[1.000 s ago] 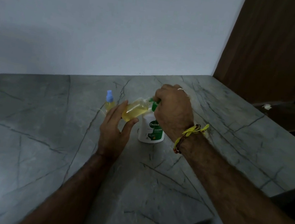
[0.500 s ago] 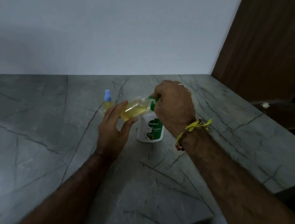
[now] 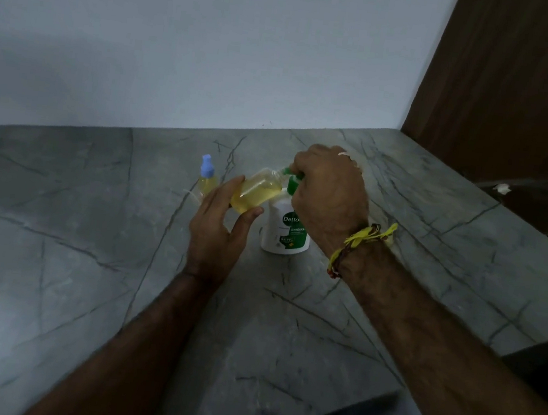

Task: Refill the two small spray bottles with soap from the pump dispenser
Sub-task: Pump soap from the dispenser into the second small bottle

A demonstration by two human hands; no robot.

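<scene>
moved: hardly anything; hands, bottle and dispenser keep the pose of a second ago, only the view shifts a little.
left hand (image 3: 218, 231): thumb and fingers cradle the open spray bottle (image 3: 256, 192), tilted, mouth at the green pump head (image 3: 292, 179).
right hand (image 3: 329, 193): curled over the pump head, covering it; nozzle hidden.
risk: mouth slips off the spout, soap runs onto the worktop (image 3: 87, 253); hard press could tip the Dettol dispenser (image 3: 286, 231); overfill likely, bottle looks well filled.
contents: held bottle, yellow liquid, mostly full; capped spray bottle (image 3: 207, 178), blue top, yellow liquid, near the back edge; dispenser opaque, level unknown.
</scene>
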